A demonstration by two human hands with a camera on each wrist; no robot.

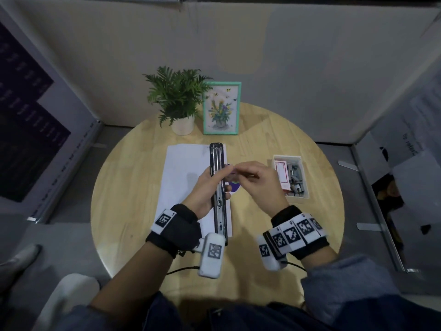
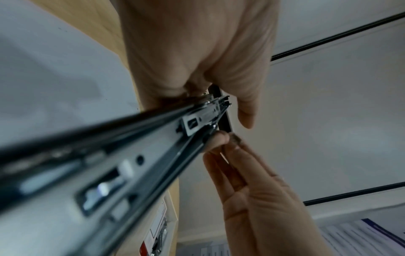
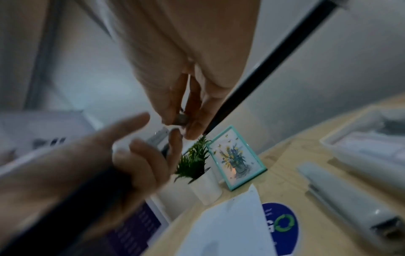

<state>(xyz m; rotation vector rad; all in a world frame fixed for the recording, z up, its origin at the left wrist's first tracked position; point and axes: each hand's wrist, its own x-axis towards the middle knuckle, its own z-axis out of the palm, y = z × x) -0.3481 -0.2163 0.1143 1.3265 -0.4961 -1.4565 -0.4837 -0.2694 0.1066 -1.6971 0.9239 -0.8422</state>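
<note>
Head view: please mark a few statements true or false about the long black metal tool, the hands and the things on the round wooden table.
1. The left hand grips the long black metal tool. True.
2. The right hand lies flat on the round wooden table. False: it is raised beside the tool, pinching a small grey piece.
3. The white box of small metal parts sits left of the white paper sheet. False: it sits to the right.
4. The green plant in a white pot stands beside the teal picture frame. True.
</note>
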